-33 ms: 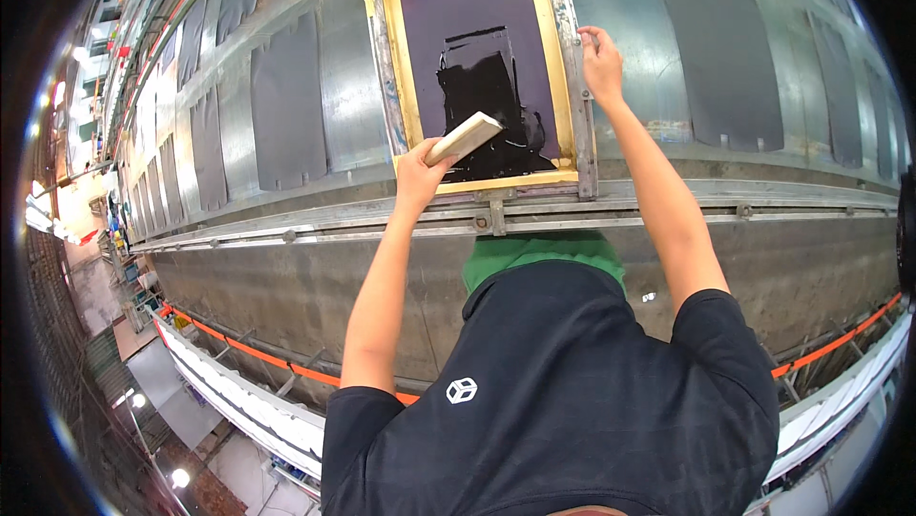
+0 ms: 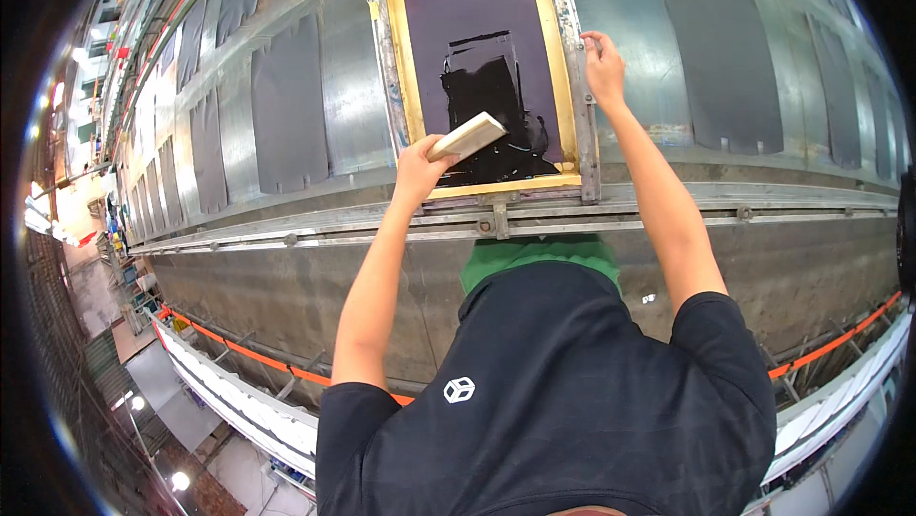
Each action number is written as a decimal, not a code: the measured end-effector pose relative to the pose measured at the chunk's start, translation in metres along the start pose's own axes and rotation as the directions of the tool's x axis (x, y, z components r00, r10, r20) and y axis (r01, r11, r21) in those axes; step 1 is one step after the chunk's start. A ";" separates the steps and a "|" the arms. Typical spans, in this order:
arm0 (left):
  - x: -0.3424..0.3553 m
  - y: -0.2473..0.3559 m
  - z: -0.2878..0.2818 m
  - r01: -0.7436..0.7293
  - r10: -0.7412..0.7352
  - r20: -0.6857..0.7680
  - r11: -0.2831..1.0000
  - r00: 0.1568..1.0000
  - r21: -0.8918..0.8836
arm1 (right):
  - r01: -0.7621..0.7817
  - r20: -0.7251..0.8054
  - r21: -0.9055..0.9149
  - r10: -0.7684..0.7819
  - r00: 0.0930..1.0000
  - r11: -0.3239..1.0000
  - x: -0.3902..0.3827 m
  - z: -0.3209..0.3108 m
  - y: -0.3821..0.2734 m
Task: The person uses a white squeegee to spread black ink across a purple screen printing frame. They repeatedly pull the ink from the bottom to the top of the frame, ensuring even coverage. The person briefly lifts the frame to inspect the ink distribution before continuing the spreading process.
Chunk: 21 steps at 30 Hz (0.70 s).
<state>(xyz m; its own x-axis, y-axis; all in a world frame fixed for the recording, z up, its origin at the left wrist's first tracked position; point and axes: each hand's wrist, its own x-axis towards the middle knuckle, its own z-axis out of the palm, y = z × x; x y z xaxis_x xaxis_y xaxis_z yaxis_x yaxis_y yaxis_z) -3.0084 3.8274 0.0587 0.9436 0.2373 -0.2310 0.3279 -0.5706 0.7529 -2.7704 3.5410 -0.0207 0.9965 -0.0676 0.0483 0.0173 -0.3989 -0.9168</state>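
Observation:
A screen printing frame (image 2: 579, 96) lies on the long metal table, its purple mesh (image 2: 444, 10) bordered with yellow tape. Thick black ink (image 2: 480, 86) covers the middle and near part of the mesh. My left hand (image 2: 418, 172) is closed around the pale handle of a squeegee (image 2: 470, 136), which slants over the inked near end. The squeegee's lower edge is partly hidden against the black ink. At the frame's right side, my right hand (image 2: 605, 72) has its fingers curled at the outer edge, gripping it.
Dark grey fabric pieces (image 2: 720, 53) lie flat on the metal table (image 2: 625, 0) on both sides of the frame. A metal rail (image 2: 382, 221) runs along the table's near edge. Behind me is an orange bar (image 2: 253, 352) beside a white-covered surface (image 2: 248, 411).
The screen frame has shifted very slightly right in view, and both hands with it. The squeegee keeps its tilt, and the hold of each hand looks the same.

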 end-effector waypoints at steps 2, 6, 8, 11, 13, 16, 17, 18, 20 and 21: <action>0.020 -0.003 -0.006 0.088 -0.090 0.153 0.996 0.984 0.021 | -0.019 -0.006 -0.033 0.019 1.000 0.999 -0.003 0.000 0.006; 0.054 -0.004 -0.003 0.160 -0.196 0.489 0.980 0.850 0.115 | -0.006 -0.004 -0.092 0.006 1.000 0.996 0.001 -0.002 0.014; 0.074 -0.016 0.003 0.137 -0.194 0.600 0.981 0.776 0.140 | -0.019 0.042 -0.114 0.024 0.999 0.993 0.001 -0.001 0.015; 0.097 -0.014 0.007 0.184 -0.175 0.737 0.980 0.653 0.070 | 0.023 0.091 -0.240 -0.002 0.996 0.971 0.009 -0.011 0.024; 0.114 -0.014 -0.001 0.292 -0.177 0.818 0.956 0.547 0.012 | 0.175 0.109 -0.411 -0.142 0.984 0.895 0.012 -0.018 0.030; 0.128 0.004 -0.029 0.241 -0.130 0.703 0.969 0.699 -0.060 | 0.437 0.249 -0.593 -0.361 0.898 0.676 0.005 -0.023 -0.027; 0.134 0.011 -0.035 0.189 -0.113 0.601 0.980 0.791 -0.065 | 0.535 0.321 -0.468 -0.429 0.845 0.704 0.003 -0.016 -0.059; 0.133 0.016 -0.034 0.004 -0.014 0.398 1.000 0.917 0.026 | 0.606 0.383 -0.331 -0.484 0.787 0.724 -0.005 -0.005 -0.085; 0.129 0.028 -0.026 -0.163 0.146 0.119 0.975 0.982 0.148 | 0.661 0.569 -0.208 -0.460 0.681 0.721 -0.013 0.016 -0.113; 0.130 0.030 -0.019 -0.210 0.198 0.094 0.967 0.976 0.145 | 0.723 0.613 -0.273 -0.464 0.639 0.635 -0.011 0.023 -0.117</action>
<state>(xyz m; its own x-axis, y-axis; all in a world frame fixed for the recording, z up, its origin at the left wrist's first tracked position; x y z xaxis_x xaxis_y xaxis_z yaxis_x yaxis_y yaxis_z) -2.8766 3.8559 0.0630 0.9900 0.0446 -0.1339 0.1252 -0.7159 0.6869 -2.7815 3.6094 0.0767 0.6789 0.7026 0.2131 0.7089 -0.5517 -0.4395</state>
